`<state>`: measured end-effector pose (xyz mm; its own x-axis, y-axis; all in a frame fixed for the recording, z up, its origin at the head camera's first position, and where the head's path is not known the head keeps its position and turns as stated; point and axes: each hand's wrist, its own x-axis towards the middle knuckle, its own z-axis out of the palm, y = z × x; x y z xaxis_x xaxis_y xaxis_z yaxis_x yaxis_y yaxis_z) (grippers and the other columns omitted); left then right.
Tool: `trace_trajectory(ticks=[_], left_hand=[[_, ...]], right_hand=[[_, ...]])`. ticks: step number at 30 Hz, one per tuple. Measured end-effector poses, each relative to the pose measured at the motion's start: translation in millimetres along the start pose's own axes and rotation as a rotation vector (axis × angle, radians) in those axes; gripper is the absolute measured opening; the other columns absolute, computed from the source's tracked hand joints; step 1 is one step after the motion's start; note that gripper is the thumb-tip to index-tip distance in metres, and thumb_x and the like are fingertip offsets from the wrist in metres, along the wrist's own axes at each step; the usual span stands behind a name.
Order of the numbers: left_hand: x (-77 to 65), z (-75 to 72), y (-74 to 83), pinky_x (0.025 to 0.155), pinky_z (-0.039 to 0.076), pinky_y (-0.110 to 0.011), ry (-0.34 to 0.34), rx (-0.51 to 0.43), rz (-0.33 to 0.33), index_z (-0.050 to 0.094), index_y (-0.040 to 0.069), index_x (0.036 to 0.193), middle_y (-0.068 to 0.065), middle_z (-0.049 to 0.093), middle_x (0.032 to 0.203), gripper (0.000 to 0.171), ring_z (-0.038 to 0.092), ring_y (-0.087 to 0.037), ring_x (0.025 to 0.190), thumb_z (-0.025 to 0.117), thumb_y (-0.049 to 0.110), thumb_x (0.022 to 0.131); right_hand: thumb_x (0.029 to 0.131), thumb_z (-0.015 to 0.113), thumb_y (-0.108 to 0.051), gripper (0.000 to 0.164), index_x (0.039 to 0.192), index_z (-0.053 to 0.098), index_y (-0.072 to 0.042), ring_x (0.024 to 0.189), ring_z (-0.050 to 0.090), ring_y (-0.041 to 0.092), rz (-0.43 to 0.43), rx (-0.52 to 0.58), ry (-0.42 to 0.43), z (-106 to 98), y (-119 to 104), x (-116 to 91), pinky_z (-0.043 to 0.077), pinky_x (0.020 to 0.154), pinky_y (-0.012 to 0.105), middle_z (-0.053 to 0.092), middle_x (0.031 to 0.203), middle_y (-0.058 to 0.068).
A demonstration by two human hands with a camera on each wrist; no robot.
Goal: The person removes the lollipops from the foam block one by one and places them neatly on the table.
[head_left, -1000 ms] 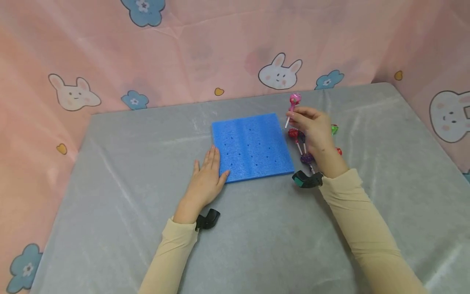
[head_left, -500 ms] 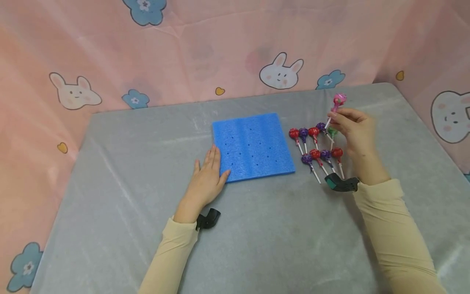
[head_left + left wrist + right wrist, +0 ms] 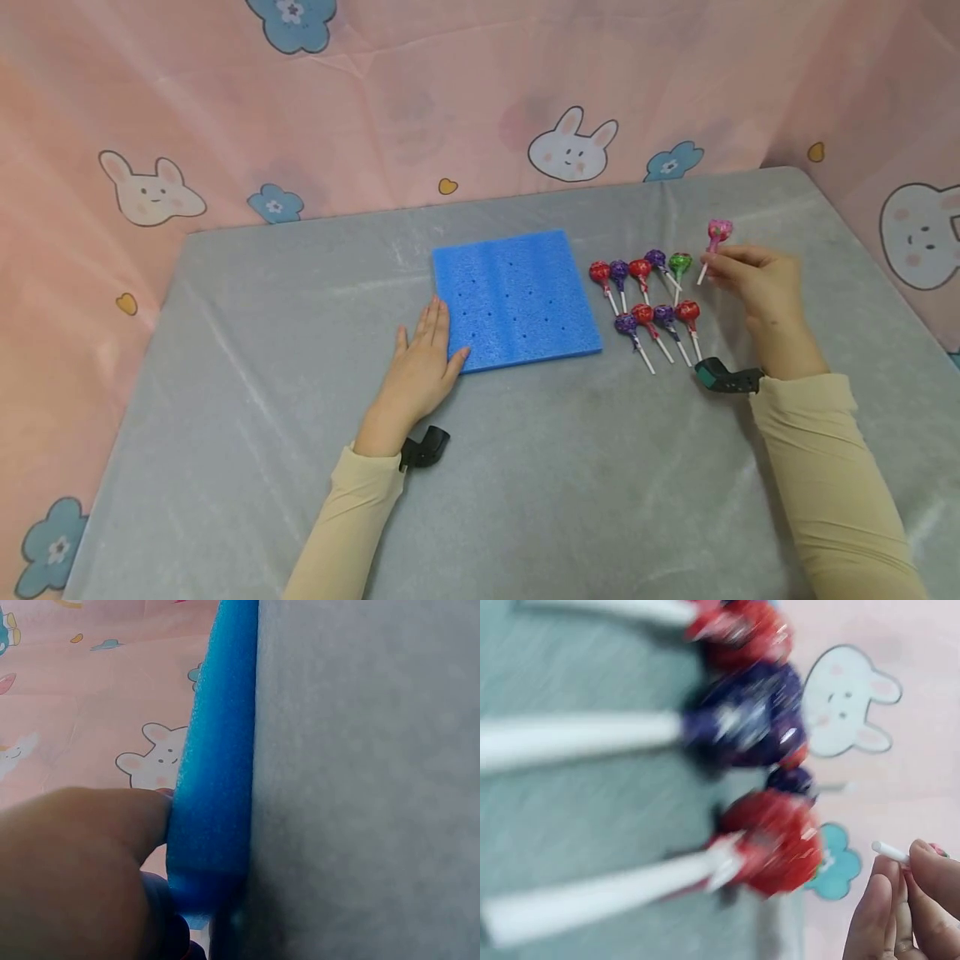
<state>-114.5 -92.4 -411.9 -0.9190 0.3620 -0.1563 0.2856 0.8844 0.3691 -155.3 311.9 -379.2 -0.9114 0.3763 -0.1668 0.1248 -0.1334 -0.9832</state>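
Between thumb and fingers, my right hand (image 3: pixel 772 287) pinches a pink lollipop (image 3: pixel 719 231) by its stick, candy end up. It is just right of the green lollipop (image 3: pixel 680 262). In the right wrist view the white stick end (image 3: pixel 889 852) pokes out past the fingertips. My left hand (image 3: pixel 420 358) lies with straight fingers along the left edge of a blue foam board (image 3: pixel 525 300), thumb at its near corner. Small dark holes dot the board's top. The left wrist view shows the foam's thick side (image 3: pixel 214 765) beside the thumb.
Right of the board, two rows of wrapped lollipops lie on the grey cloth (image 3: pixel 525 483), among them a red lollipop (image 3: pixel 687 312) and a purple lollipop (image 3: pixel 626 325). A pink curtain (image 3: pixel 450 100) with rabbits rises behind the table.
My right hand has moved right with the pink lollipop, from the board's far right corner past the lollipop rows, and lower just now. My left hand and the board stay put.
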Motion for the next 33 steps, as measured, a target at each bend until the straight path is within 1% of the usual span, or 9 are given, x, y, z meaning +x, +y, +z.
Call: trace_trajectory(ticks=[3, 7, 11, 16, 20, 23, 28, 31, 33], left_hand=[[-0.5, -0.4, 0.0, 0.111, 0.001, -0.053, 0.002, -0.002, 0.002, 0.001, 0.000, 0.150, -0.012, -0.004, 0.156, 0.070, 0.001, -0.026, 0.143, 0.033, 0.040, 0.102], [-0.8, -0.4, 0.3, 0.111, 0.001, -0.053, 0.007, -0.006, 0.004, 0.002, 0.000, 0.150, -0.012, -0.003, 0.156, 0.070, 0.001, -0.026, 0.143, 0.035, 0.040, 0.102], [-1.0, 0.2, 0.3, 0.111, 0.001, -0.053, 0.010, -0.006, 0.003, 0.002, 0.000, 0.150, -0.012, -0.004, 0.156, 0.070, 0.001, -0.026, 0.143, 0.035, 0.040, 0.102], [-1.3, 0.5, 0.2, 0.111, 0.000, -0.053, 0.011, -0.012, 0.002, 0.002, 0.000, 0.150, -0.012, -0.004, 0.156, 0.070, 0.001, -0.026, 0.143, 0.034, 0.039, 0.102], [-1.2, 0.3, -0.2, 0.111, 0.000, -0.053, 0.016, -0.011, 0.000, 0.001, 0.001, 0.150, -0.012, -0.004, 0.156, 0.070, 0.001, -0.026, 0.143, 0.034, 0.040, 0.102], [-1.0, 0.4, -0.5, 0.111, 0.001, -0.053, 0.019, -0.008, -0.001, 0.001, 0.001, 0.150, -0.012, -0.003, 0.156, 0.070, 0.002, -0.026, 0.143, 0.034, 0.040, 0.102], [-3.2, 0.3, -2.2, 0.111, 0.001, -0.053, 0.021, -0.011, -0.021, 0.000, 0.001, 0.150, -0.011, -0.004, 0.156, 0.070, 0.001, -0.025, 0.143, 0.034, 0.040, 0.102], [-3.6, 0.8, -3.0, 0.111, 0.001, -0.053, 0.025, -0.008, -0.030, 0.000, 0.001, 0.150, -0.011, -0.005, 0.156, 0.070, 0.001, -0.025, 0.143, 0.034, 0.040, 0.102], [-3.5, 1.7, -2.9, 0.111, 0.002, -0.053, 0.026, -0.006, -0.024, 0.000, 0.001, 0.150, -0.012, -0.005, 0.156, 0.070, 0.001, -0.025, 0.143, 0.034, 0.040, 0.102]], right_hand=[[0.080, 0.074, -0.006, 0.009, 0.075, 0.076, -0.013, 0.059, 0.064, 0.005, 0.034, -0.081, -0.014, -6.1, 5.8, 2.9, 0.052, 0.059, 0.016, 0.068, 0.071, -0.008], [0.083, 0.071, -0.007, 0.022, 0.067, 0.075, -0.022, 0.059, 0.064, 0.002, 0.087, -0.182, -0.054, -11.1, 12.6, 7.2, 0.051, 0.058, 0.016, 0.067, 0.068, -0.013], [0.086, 0.067, -0.004, 0.030, 0.064, 0.073, -0.023, 0.060, 0.064, 0.002, 0.142, -0.198, -0.096, -13.4, 15.8, 9.7, 0.052, 0.058, 0.017, 0.068, 0.066, -0.012], [0.087, 0.065, -0.003, 0.032, 0.062, 0.072, -0.022, 0.061, 0.064, 0.000, 0.192, -0.206, -0.126, -15.1, 16.5, 10.9, 0.052, 0.059, 0.017, 0.068, 0.064, -0.011], [0.087, 0.064, -0.001, 0.034, 0.062, 0.073, -0.021, 0.061, 0.064, 0.000, 0.215, -0.199, -0.145, -16.1, 16.6, 12.2, 0.052, 0.059, 0.016, 0.068, 0.063, -0.010], [0.088, 0.064, -0.004, 0.034, 0.061, 0.072, -0.024, 0.059, 0.063, 0.000, 0.213, -0.263, -0.156, -16.1, 16.1, 13.5, 0.052, 0.058, 0.016, 0.067, 0.063, -0.011], [0.087, 0.069, -0.012, 0.031, 0.061, 0.069, -0.029, 0.057, 0.062, -0.002, 0.169, -0.461, -0.193, -12.2, 16.0, 19.8, 0.052, 0.057, 0.017, 0.065, 0.060, -0.015], [0.086, 0.070, -0.015, 0.025, 0.064, 0.069, -0.027, 0.056, 0.062, -0.001, 0.135, -0.551, -0.219, -11.2, 14.8, 24.2, 0.051, 0.055, 0.017, 0.064, 0.058, -0.015], [0.085, 0.071, -0.020, 0.014, 0.071, 0.073, -0.022, 0.055, 0.062, -0.001, 0.116, -0.616, -0.215, -13.0, 14.3, 23.3, 0.051, 0.055, 0.017, 0.064, 0.058, -0.016]])
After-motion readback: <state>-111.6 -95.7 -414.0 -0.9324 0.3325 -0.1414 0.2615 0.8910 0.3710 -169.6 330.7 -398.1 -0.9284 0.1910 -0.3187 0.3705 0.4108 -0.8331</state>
